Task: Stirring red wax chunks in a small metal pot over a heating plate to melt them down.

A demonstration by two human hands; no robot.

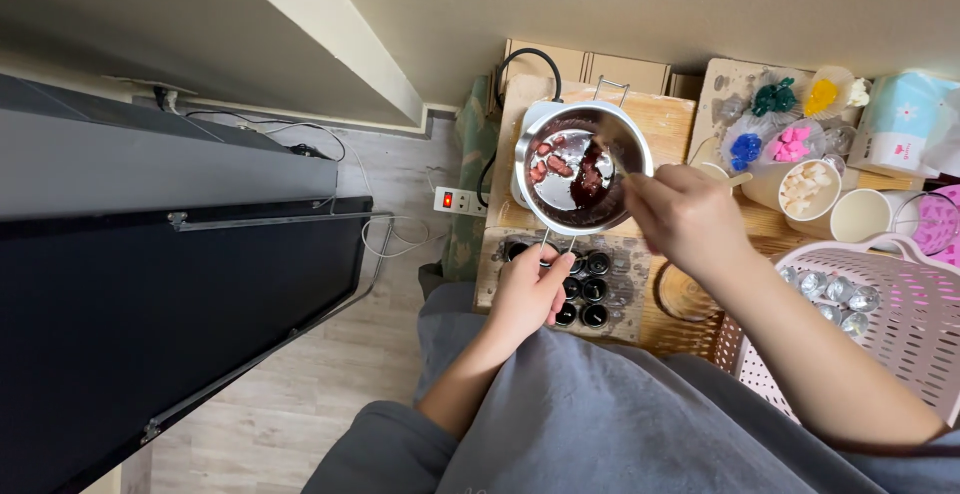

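Two hands work a steel melting pot (583, 167) on a wooden table (668, 122).
Shiny and round, the pot holds dark glossy liquid with pale pink lumps. Left hand (530, 289), fist curled, grips its thin wire handle (558, 244); right hand (685, 216), wrist bent, pinches a slim stick (612, 151) dipped inside. A pink slotted basket (900, 324) sits nearby.

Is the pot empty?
No. The pot holds dark red liquid with pale pink lumps, stirred by the right hand while the left hand grips its handle.
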